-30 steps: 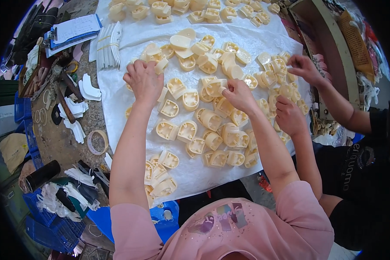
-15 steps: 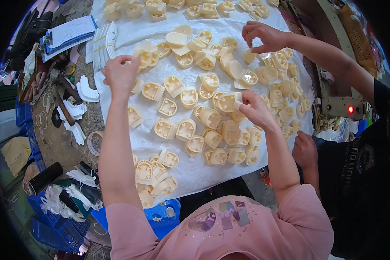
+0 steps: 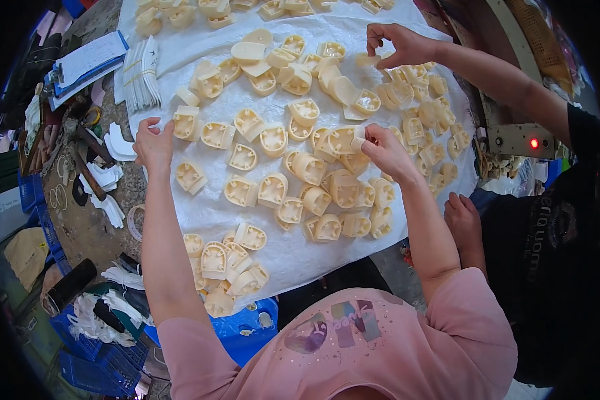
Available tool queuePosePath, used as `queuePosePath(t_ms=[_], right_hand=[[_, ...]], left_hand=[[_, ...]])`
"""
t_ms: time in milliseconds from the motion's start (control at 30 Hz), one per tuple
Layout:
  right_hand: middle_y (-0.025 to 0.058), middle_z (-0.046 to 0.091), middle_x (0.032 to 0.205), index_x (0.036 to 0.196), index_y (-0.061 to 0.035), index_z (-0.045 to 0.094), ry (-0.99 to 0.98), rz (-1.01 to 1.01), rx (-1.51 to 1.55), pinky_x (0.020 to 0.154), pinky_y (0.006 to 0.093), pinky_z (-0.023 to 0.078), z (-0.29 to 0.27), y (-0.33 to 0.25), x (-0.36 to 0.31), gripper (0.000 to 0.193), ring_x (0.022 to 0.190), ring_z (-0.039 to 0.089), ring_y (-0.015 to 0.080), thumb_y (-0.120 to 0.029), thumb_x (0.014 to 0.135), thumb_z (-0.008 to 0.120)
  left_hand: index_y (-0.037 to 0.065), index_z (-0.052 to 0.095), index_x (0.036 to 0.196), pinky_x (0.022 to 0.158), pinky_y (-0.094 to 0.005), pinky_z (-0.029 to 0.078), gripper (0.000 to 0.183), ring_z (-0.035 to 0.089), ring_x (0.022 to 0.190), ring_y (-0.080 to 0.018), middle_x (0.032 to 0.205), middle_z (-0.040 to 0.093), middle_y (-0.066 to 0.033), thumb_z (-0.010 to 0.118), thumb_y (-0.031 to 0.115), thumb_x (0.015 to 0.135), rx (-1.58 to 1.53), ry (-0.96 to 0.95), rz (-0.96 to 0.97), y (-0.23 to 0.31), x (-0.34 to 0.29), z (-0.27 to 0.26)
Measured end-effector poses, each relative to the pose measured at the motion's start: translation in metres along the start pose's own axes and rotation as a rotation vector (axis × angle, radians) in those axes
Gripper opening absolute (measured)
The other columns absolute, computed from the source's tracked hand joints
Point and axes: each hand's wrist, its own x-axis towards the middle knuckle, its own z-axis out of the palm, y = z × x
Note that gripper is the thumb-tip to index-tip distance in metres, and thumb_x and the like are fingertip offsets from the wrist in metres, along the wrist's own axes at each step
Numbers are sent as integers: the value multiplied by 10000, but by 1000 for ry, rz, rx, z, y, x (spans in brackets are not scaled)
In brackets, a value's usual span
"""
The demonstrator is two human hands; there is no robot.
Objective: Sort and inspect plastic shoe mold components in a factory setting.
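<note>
White sheeting (image 3: 293, 257) covers the bench under both hands, loaded with cream moulded parts (image 3: 273, 190): U-shaped shells, many hollow side up.

Left hand (image 3: 155, 145): fingers bent, thumb and fingertips apart, just left of an upright-looking shell (image 3: 187, 123). Can't tell if the fingertip touches it. Nothing visible in the grip.

Right hand (image 3: 388, 153): thumb and fingers drawn close at the right end of a hollow shell (image 3: 342, 141). Contact looks likely, but can't tell whether it's a firm pinch or a light touch.

Loose shells fill the space between the hands; a small heap (image 3: 215, 261) sits nearer the body, just right of the left forearm. More are beyond both hands.

Left of left hand: white curved pieces (image 3: 119, 143), a tape roll (image 3: 135, 222). Farther out past it: a banded white stack (image 3: 141, 75) and a clipboard (image 3: 90, 61).

Beyond right hand, a co-worker's hand (image 3: 407, 48) pinches a flat cream piece (image 3: 368, 61). Their other hand (image 3: 463, 225) rests to the right of my right forearm.
</note>
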Motion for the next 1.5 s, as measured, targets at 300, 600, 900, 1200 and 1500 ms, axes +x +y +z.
queuePosePath(t_ms=[300,600,900,1200,1500], right_hand=[[144,608,965,930,-18,642,100,-60,-808,873,440,324,21,-13,3,383,1002,515,259,-318,691,654],[111,587,933,1235,-40,527,104,22,-634,924,460,286,17,0,4,662,1016,492,284,-302,649,688],[100,568,949,1118,-57,593,223,-259,-381,898,433,349,18,-23,28,439,1000,480,279,-162,699,672],[104,584,967,940,-83,663,374,-519,-753,862,424,362,42,-64,110,280,1008,490,276,-196,684,656],[90,581,929,899,-71,637,391,-550,-983,841,429,376,43,-58,125,226,1004,491,265,-213,723,636]], left_hand=[[192,629,1060,876,-524,349,355,484,1059,-280,1008,599,-39,700,317,735,-17,71,137,25,-14,-8],[189,685,958,880,-463,309,269,448,1035,-264,981,545,-42,720,173,691,-61,35,701,76,-65,4],[55,676,859,834,-412,342,169,449,1028,-270,1009,516,-101,628,72,697,184,-194,1033,154,-136,76],[32,654,809,833,-414,319,153,427,1016,-270,965,500,-103,633,59,660,159,-294,1134,146,-140,58],[119,674,915,843,-410,305,281,444,980,-243,881,510,-67,727,151,641,-166,-113,1077,141,-144,41]])
